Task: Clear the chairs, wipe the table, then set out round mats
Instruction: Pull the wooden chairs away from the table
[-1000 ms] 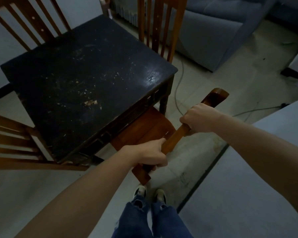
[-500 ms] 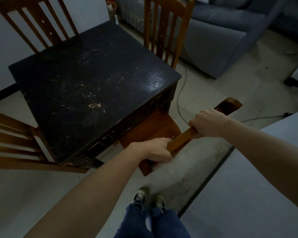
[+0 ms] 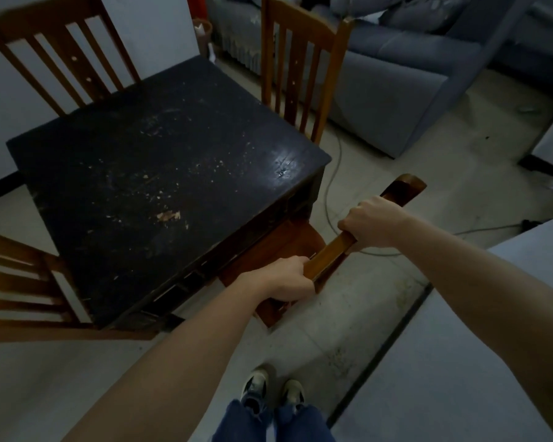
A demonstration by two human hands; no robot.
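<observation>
Firmly, both hands clasp the top rail [image 3: 328, 258] of a wooden chair [image 3: 268, 250] at the near-right edge of the square black surface [image 3: 160, 173]. The left hand [image 3: 281, 277] wraps the rail's nearer end, its fingers curled over the wood. The right hand [image 3: 372, 223] clenches it further along, and the rail's dark rounded tip pokes out beyond the knuckles. The rail's long axis runs diagonally, from lower left to upper right, roughly parallel to that edge. The chair faces the surface, its brown seat partly tucked beneath it. The black top is scuffed and flecked with pale crumbs and chipped spots. Three more slat-backed chairs stand round it: a far chair [image 3: 300, 68] on the right, a corner chair [image 3: 61, 55] at the back left, and a side chair [image 3: 23, 282] at the near left. Behind, a grey-blue sofa [image 3: 396, 78] sits on the pale floor [image 3: 348, 314], where a thin cable [image 3: 329, 186] trails past the surface's corner. The person's shoes [image 3: 259, 387] show below.
</observation>
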